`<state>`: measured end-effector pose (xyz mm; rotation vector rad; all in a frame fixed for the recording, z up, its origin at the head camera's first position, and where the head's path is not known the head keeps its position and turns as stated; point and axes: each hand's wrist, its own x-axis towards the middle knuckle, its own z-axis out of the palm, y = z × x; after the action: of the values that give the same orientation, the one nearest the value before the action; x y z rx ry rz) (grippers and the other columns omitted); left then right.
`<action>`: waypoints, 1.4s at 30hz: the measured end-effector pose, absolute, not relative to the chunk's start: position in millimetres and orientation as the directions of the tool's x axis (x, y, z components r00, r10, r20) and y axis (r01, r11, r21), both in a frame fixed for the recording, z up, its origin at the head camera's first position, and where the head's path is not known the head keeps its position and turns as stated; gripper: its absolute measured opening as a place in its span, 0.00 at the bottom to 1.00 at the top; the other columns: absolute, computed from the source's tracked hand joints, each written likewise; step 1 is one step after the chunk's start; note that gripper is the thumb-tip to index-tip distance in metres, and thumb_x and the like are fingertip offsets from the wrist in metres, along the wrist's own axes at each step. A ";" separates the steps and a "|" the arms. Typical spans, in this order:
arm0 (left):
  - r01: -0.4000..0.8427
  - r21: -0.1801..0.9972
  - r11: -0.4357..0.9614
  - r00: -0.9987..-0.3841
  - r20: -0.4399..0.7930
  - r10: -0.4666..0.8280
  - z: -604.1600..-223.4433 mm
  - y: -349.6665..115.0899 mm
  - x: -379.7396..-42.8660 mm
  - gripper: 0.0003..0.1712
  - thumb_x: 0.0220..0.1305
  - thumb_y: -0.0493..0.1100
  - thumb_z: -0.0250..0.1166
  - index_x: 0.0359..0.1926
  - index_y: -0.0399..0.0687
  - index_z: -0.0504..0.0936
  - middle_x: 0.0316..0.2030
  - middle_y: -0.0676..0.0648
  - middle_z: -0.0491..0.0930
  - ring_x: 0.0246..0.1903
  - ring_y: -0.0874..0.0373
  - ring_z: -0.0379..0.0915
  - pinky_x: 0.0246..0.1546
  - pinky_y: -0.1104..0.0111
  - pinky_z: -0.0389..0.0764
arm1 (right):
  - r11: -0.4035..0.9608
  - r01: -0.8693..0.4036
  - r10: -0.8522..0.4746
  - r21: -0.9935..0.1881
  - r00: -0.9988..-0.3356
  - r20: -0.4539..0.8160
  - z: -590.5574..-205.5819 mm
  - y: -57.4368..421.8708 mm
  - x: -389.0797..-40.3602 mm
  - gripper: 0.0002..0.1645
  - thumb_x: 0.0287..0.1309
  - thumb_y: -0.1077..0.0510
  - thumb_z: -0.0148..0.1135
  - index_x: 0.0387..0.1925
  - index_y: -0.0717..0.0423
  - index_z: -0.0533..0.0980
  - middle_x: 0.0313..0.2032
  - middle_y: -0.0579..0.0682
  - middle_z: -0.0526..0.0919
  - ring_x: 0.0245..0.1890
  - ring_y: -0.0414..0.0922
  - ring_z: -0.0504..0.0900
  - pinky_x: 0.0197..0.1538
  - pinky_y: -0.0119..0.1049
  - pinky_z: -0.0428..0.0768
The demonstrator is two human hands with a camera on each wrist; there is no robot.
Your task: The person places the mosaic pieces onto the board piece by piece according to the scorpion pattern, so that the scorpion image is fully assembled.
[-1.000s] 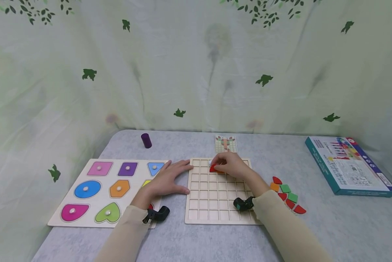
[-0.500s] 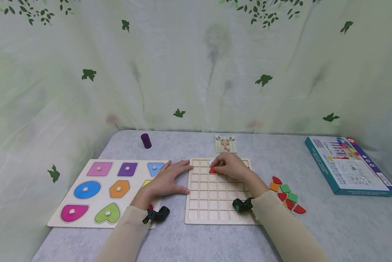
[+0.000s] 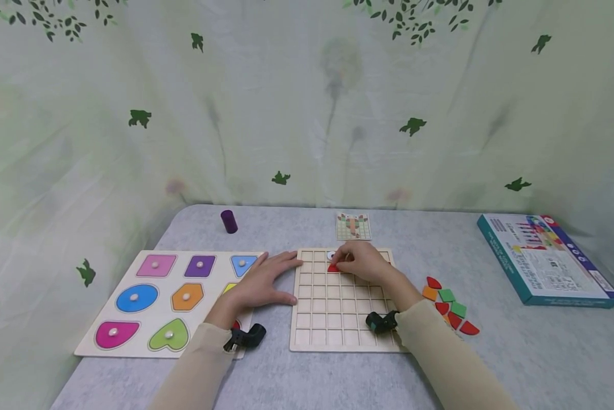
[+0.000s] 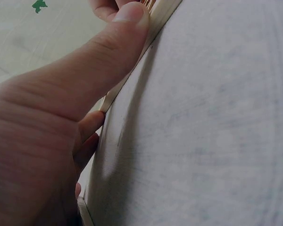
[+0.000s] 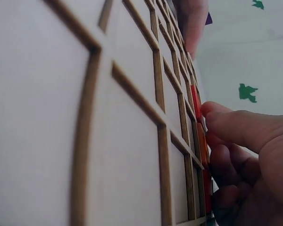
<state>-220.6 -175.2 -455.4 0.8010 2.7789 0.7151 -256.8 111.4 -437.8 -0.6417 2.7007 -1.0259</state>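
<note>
The wooden grid board [image 3: 319,322] lies in front of me. At its far part, my right hand [image 3: 360,259] has thumb and fingertips at a red puzzle tile [image 3: 333,268], which sits in a cell. An orange tile [image 5: 202,143] and another red tile [image 5: 206,188] sit in line with it in the right wrist view, partly behind the fingers. A white round-marked tile [image 3: 330,255] shows just beyond. My left hand [image 3: 263,282] lies with fingers spread, index finger and thumb tip against the board's left edge; the thumb [image 4: 118,42] looms large in the left wrist view.
Several red, orange and green tiles [image 3: 458,309] lie right of the board. A pattern card [image 3: 353,226] is behind it. The knobbed shape puzzle [image 3: 127,270] lies left, partly under the left forearm. A purple cylinder [image 3: 229,221] and a flat box [image 3: 548,262] stand farther out.
The red tile at my right fingertips has gone from tilted to lying flat in its cell, and the fingers have shifted slightly. The left hand has stayed in place.
</note>
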 end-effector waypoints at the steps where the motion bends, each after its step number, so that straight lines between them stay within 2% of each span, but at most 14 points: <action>1: 0.458 0.487 0.743 -0.844 -0.025 0.536 -455.6 -175.4 -220.5 0.50 0.52 0.66 0.73 0.74 0.63 0.65 0.78 0.53 0.53 0.79 0.52 0.47 0.80 0.46 0.34 | 0.670 -0.338 -0.460 -0.661 -0.888 -0.012 -437.7 112.0 -256.1 0.06 0.65 0.58 0.64 0.37 0.44 0.86 0.37 0.43 0.85 0.31 0.39 0.76 0.39 0.35 0.77; 14: 0.456 0.496 0.739 -0.846 -0.017 0.533 -455.5 -177.0 -218.8 0.50 0.51 0.65 0.74 0.73 0.62 0.66 0.78 0.52 0.54 0.79 0.51 0.48 0.80 0.46 0.34 | 0.596 -0.357 -0.496 -0.719 -0.868 0.020 -424.3 121.4 -237.0 0.08 0.68 0.54 0.61 0.41 0.47 0.85 0.41 0.43 0.86 0.38 0.39 0.81 0.45 0.36 0.81; 23: 0.460 0.484 0.745 -0.845 -0.019 0.534 -456.7 -176.2 -219.2 0.50 0.51 0.66 0.73 0.74 0.62 0.65 0.78 0.53 0.54 0.79 0.52 0.47 0.80 0.47 0.34 | 0.593 -0.347 -0.451 -0.726 -0.891 0.057 -410.4 149.8 -227.6 0.09 0.69 0.55 0.60 0.45 0.51 0.84 0.44 0.49 0.86 0.39 0.43 0.81 0.45 0.38 0.81; 31: 0.459 0.490 0.741 -0.845 -0.017 0.535 -454.4 -175.1 -219.1 0.50 0.51 0.65 0.74 0.73 0.61 0.66 0.78 0.53 0.54 0.79 0.51 0.47 0.80 0.46 0.34 | 0.646 -0.275 -0.369 -0.712 -0.929 0.025 -411.2 179.0 -224.0 0.10 0.69 0.55 0.59 0.46 0.51 0.83 0.46 0.50 0.86 0.40 0.46 0.82 0.43 0.37 0.83; 42: 0.459 0.485 0.745 -0.844 -0.025 0.536 -453.0 -173.8 -218.5 0.51 0.52 0.66 0.73 0.74 0.62 0.65 0.78 0.52 0.54 0.79 0.51 0.47 0.80 0.46 0.34 | 0.747 -0.169 -0.258 -0.643 -0.965 -0.046 -417.8 212.8 -219.8 0.10 0.67 0.53 0.61 0.47 0.48 0.83 0.47 0.50 0.84 0.45 0.48 0.79 0.47 0.39 0.82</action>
<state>-218.5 -173.8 -453.0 0.7990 2.7808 0.7086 -219.8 212.8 -417.8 -0.3456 2.8114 -1.0152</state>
